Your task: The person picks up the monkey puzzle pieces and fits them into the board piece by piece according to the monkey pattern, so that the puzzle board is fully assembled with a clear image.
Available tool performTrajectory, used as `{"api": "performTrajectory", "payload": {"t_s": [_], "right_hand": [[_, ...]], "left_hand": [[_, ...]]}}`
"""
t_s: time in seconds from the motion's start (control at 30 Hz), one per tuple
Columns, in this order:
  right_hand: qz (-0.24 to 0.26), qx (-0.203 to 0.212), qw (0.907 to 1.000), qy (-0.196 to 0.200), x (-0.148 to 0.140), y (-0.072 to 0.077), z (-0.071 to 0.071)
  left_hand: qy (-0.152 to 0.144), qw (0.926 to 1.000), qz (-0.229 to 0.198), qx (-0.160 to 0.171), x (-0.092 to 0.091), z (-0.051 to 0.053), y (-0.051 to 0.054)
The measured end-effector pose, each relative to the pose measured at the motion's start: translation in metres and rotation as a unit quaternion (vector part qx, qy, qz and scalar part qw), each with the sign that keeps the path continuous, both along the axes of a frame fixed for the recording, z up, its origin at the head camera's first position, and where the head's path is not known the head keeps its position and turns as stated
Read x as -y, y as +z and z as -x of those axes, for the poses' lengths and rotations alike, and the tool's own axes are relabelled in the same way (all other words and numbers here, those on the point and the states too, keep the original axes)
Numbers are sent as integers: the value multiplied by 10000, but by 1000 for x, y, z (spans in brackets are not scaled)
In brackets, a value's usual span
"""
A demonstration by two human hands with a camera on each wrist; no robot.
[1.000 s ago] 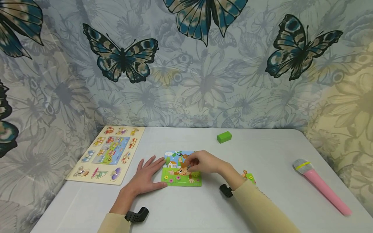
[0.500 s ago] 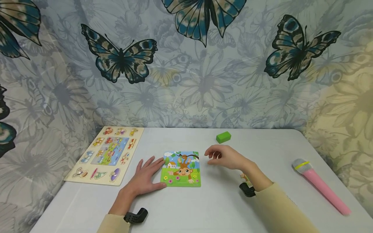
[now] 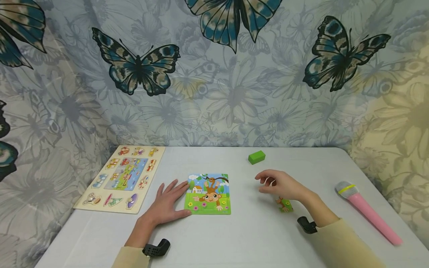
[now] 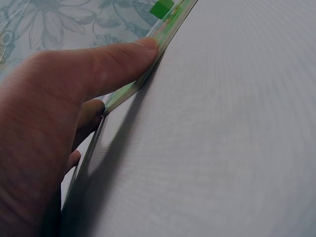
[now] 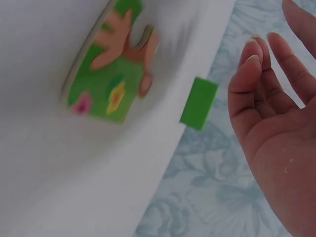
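A square monkey picture puzzle [image 3: 208,204] lies in the middle of the table. My left hand [image 3: 167,204] rests at its left side, fingers spread, with the thumb touching the near left edge. In the left wrist view that thumb [image 4: 113,64] lies along the puzzle's rim. To the right of the puzzle, my right hand [image 3: 283,185] is raised over the table with loosely bent fingers and nothing in them. Just below it, partly hidden in the head view, is a loose puzzle piece [image 5: 106,81] with brown limbs, green grass and flowers.
A large wooden puzzle board [image 3: 100,203] with vehicle pictures lies at the left. A green block [image 3: 256,157] sits towards the back edge. The pink toy microphone [image 3: 373,217] lies at the right. Behind the table [image 3: 214,242] hangs a butterfly-patterned backdrop [image 3: 221,93].
My right hand has drawn back from the monkey puzzle to the right, reaching the loose piece and uncovering the picture. My left hand has stayed in place.
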State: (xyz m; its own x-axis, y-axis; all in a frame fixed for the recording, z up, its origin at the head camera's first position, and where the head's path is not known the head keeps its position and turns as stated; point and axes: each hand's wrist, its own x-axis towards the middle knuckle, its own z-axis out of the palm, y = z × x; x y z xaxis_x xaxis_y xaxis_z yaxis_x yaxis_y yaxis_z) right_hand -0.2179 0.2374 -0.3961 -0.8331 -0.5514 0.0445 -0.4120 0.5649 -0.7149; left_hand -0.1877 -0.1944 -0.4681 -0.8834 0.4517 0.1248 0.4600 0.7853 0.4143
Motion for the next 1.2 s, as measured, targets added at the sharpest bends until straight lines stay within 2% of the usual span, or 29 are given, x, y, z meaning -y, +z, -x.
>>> {"api": "performTrajectory", "payload": {"t_s": [0.27, 0.63, 1.2], "right_hand": [[-69, 108, 9999, -103, -24, -1, -6], [-351, 422, 9981, -275, -47, -11, -14], [-649, 271, 9974, -151, -62, -22, -24]], "left_hand": [[25, 10000, -9, 2, 0, 0, 0], [22, 10000, -49, 41, 1, -1, 0], [11, 10000, -34, 14, 1, 0, -1]]}}
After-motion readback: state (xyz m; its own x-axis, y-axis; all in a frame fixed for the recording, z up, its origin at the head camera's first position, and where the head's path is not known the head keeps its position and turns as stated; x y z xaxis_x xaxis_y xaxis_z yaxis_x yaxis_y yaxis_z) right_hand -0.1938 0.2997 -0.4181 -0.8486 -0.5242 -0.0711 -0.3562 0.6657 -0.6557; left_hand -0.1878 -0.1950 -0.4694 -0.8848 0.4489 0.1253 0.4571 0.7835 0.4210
